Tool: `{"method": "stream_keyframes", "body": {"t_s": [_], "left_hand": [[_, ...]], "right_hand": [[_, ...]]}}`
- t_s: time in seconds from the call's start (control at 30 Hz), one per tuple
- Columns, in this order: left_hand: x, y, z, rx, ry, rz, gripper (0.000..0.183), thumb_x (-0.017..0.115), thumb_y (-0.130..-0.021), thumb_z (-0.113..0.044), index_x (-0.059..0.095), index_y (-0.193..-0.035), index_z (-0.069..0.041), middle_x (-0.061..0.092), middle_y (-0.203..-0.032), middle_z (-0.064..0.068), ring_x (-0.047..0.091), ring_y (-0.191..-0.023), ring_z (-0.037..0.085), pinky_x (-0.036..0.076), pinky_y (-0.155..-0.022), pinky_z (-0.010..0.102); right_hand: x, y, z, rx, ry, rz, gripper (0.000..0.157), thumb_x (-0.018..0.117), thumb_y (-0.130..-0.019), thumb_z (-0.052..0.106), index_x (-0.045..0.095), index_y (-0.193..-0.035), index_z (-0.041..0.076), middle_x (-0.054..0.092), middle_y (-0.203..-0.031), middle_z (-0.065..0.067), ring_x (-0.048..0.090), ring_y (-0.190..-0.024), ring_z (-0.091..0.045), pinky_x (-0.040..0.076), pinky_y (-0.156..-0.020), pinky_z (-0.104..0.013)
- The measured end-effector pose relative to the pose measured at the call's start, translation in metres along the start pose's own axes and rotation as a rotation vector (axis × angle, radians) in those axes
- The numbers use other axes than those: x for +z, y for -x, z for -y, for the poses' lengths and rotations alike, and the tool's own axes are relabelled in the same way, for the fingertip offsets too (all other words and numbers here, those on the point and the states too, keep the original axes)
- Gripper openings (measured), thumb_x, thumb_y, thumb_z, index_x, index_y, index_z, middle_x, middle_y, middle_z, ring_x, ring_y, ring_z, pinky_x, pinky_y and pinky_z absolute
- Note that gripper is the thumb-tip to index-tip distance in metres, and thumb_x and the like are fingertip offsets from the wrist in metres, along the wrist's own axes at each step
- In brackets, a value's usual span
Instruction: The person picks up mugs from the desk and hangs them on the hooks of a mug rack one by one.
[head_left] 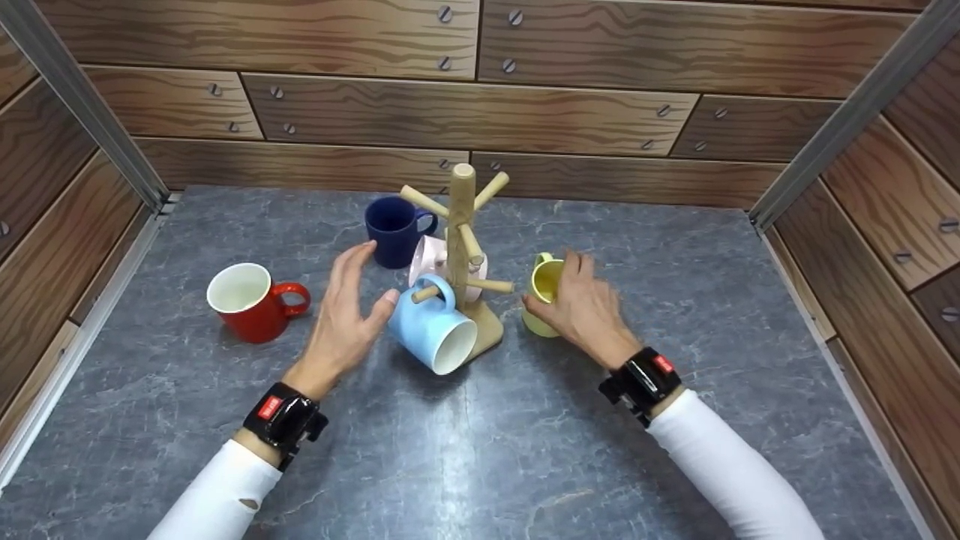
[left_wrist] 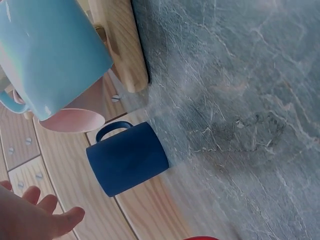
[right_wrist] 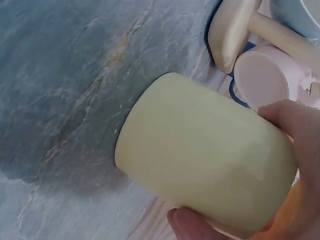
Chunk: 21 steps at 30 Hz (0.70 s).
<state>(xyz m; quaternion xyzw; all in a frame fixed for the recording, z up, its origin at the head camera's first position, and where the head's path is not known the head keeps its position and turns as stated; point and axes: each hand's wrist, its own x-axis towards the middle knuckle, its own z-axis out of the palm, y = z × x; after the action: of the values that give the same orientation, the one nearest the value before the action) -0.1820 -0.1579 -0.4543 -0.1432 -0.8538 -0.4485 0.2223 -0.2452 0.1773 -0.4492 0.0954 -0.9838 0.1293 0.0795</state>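
Note:
My right hand (head_left: pixel 589 311) grips a yellow mug (right_wrist: pixel 200 155) near its rim, thumb on one side and fingers on the other; the mug stands upright on the table, right of a wooden mug tree (head_left: pixel 459 247). A light blue mug (head_left: pixel 427 330) hangs tilted by its handle from a low front peg. Behind the post, a pink mug (right_wrist: pixel 262 77) is partly hidden. My left hand (head_left: pixel 343 315) is held with fingers spread just left of the light blue mug, holding nothing.
A dark blue mug (head_left: pixel 391 236) stands behind the tree, handle to the right. To the left is a red mug (head_left: pixel 255 311) with a white inside. Wood-patterned walls (head_left: pixel 480 112) enclose the grey marbled table (head_left: pixel 450 465) at the back and sides.

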Motion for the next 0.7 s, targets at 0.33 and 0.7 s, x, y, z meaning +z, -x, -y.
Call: {"method": "stream_keyframes", "body": {"t_s": [0.33, 0.7], "left_hand": [[-0.003, 0.002, -0.001, 0.009, -0.013, 0.003, 0.07, 0.059, -0.098, -0.036, 0.041, -0.156, -0.002, 0.041, -0.155, 0.018, 0.042, -0.143, 0.03, 0.033, -0.118, 0.051], [0.0, 0.0, -0.008, 0.129, 0.02, -0.075, 0.067, 0.059, -0.094, -0.035, 0.047, -0.149, 0.002, 0.046, -0.15, 0.019, 0.047, -0.137, 0.031, 0.038, -0.114, 0.051]], "right_hand": [[-0.014, -0.003, -0.016, 0.008, -0.144, 0.035, 0.088, 0.075, -0.084, 0.056, 0.049, -0.14, -0.008, 0.055, -0.122, -0.022, 0.063, -0.091, -0.041, 0.058, -0.072, -0.053], [-0.045, 0.004, -0.034, 0.003, -0.346, 0.076, 0.098, 0.081, -0.083, 0.05, 0.039, -0.154, -0.003, 0.053, -0.144, -0.026, 0.055, -0.123, -0.045, 0.047, -0.099, -0.06]]}}
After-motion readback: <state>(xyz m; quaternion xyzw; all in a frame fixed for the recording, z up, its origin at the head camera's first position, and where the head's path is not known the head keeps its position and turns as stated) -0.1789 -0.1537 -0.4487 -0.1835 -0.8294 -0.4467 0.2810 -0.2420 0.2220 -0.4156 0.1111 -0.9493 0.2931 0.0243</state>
